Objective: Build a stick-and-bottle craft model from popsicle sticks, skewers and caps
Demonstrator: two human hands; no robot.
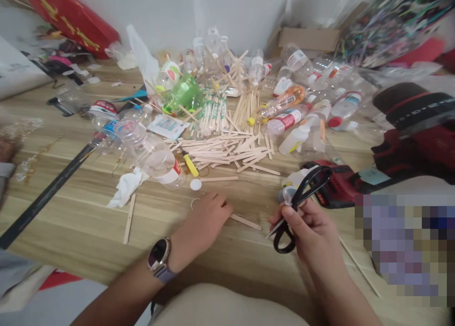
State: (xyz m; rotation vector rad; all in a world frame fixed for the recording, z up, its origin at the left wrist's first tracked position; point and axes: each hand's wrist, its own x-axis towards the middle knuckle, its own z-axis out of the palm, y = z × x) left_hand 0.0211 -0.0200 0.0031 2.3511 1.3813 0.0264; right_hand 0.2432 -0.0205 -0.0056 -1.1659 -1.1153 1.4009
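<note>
My right hand (313, 226) grips a pair of black-handled scissors (313, 176), its handle loops up and blade pointing down-left. Over the near part of the table, my left hand (209, 217) has its fingers curled at the end of a wooden craft stick (246, 221) that lies flat; its fingertips are partly hidden. Just beyond the left hand are a white paper disc (195, 184) and another craft stick (219, 179). A thin ring (194, 203) shows beside the left hand.
Loose craft sticks (220, 150) form a pile mid-table, with a yellow-handled screwdriver (191, 165) beside it. Plastic bottles (159, 162) crowd the back and left. A red-black power tool (408, 141) stands at right. A long dark bar (46, 195) slants at left, near another person's sleeve (5, 169).
</note>
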